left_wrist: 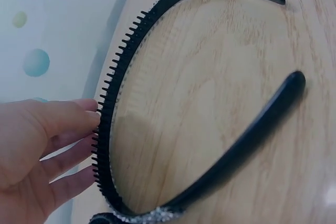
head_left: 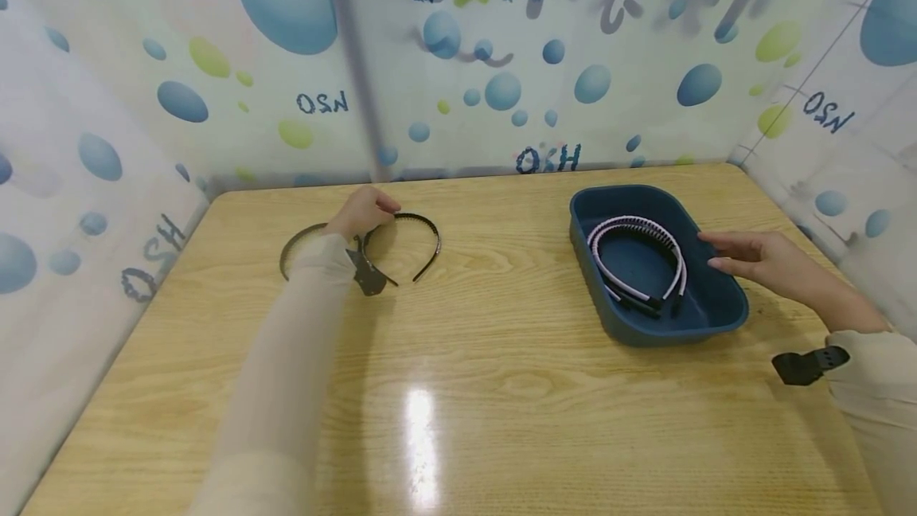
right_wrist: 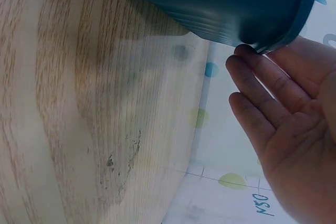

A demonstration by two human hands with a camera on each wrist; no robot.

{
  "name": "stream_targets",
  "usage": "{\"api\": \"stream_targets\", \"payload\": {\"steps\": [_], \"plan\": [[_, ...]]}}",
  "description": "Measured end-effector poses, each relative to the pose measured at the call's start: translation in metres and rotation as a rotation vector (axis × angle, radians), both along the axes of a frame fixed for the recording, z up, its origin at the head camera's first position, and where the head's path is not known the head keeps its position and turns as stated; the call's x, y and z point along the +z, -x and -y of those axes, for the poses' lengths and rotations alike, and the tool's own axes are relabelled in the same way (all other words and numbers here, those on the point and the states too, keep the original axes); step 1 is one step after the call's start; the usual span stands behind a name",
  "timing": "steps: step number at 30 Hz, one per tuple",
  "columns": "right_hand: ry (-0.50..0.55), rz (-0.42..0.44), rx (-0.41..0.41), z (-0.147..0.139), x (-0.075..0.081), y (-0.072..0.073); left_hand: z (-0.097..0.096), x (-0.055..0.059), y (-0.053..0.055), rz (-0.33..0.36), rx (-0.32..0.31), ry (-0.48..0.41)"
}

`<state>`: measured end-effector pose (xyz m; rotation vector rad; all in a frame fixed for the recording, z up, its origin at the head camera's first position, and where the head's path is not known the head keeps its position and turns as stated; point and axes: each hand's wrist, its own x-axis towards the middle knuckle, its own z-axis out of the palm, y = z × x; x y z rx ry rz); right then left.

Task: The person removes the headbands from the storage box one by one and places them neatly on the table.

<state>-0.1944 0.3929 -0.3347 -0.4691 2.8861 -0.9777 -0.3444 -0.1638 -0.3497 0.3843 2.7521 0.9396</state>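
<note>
Two dark headbands can be seen toward 10 o'clock on the pale wooden table [head_left: 487, 388], if 12 o'clock points at the far wall [head_left: 458, 126] with its blue and green spots. The headband farthest left [head_left: 284, 252] shows only part of its curve, because the left arm is in front of it. Next comes the left hand [head_left: 358, 213], with its fingertips [left_wrist: 81, 179] at the toothed edge of the other black headband [head_left: 436, 241]. Its lower fingers are a little apart and its thumb is by the teeth, but I cannot tell if they pinch it. That headband has sparkly bits too, and its ends point to about 6 o'clock. Farther right, toward 2 o'clock, sits a dark blue box [head_left: 659, 338]. In it lie white headbands [head_left: 630, 220] with black tips, bunched up close together. At the box's 3 o'clock side is the right hand [head_left: 774, 261], with its fingers straight and a bit apart, their tips right at the rim. Last, a black strap [head_left: 798, 369] shows by the right cuff, at about 4 o'clock on the table.
</note>
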Motion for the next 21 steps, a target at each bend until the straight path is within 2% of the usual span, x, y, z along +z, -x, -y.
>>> {"api": "stream_targets", "payload": {"steps": [6,9,16,21], "plan": [[-0.021,0.005,0.001,0.000,0.000,0.001,-0.007,0.008,-0.001,-0.055,-0.021,0.005],[-0.011,0.000,0.001,0.000,0.000,0.001,-0.012,0.015,-0.004,-0.059,-0.037,-0.009],[-0.006,-0.011,0.003,0.001,0.000,0.001,-0.031,0.036,-0.013,-0.099,-0.158,-0.042],[-0.011,0.007,0.004,0.002,0.002,-0.001,-0.051,0.045,-0.016,-0.112,-0.198,-0.059]]}}
